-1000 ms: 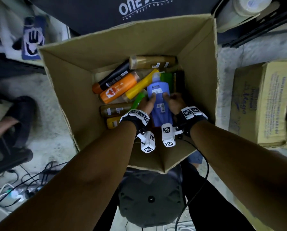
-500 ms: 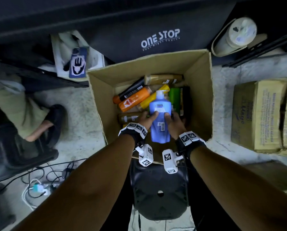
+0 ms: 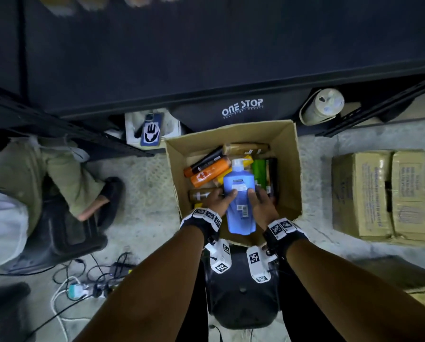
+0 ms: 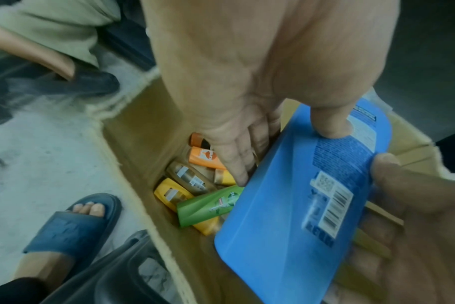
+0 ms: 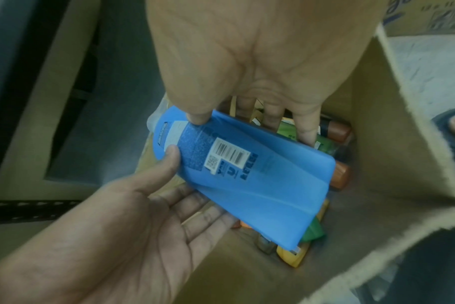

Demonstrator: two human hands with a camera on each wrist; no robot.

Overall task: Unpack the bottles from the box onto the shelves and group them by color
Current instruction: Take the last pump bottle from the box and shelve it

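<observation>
A blue pump bottle (image 3: pixel 240 196) with a white label is held, tilted, above the open cardboard box (image 3: pixel 296 169) on the floor. My left hand (image 3: pixel 220 202) grips its left side and my right hand (image 3: pixel 262 206) its right side. Both thumbs lie on the barcode face with the fingers behind. In the left wrist view the blue bottle (image 4: pixel 299 195) lies over green, yellow, brown and orange bottles. The right wrist view has the blue bottle (image 5: pixel 247 174) between both hands. An orange bottle (image 3: pixel 210 172), a green one (image 3: pixel 259 172) and several others lie in the box.
A dark shelf unit (image 3: pixel 206 58) rises behind the box. Closed cartons (image 3: pixel 379 193) stand on the right. A black stool (image 3: pixel 241 292) is under my arms. A seated person's leg and slipper (image 3: pixel 103 198) and loose cables (image 3: pixel 83 287) are on the left floor.
Both hands have raised the blue bottle from among the others, up above the box. The head view has pulled back and up, and more of the shelf unit shows.
</observation>
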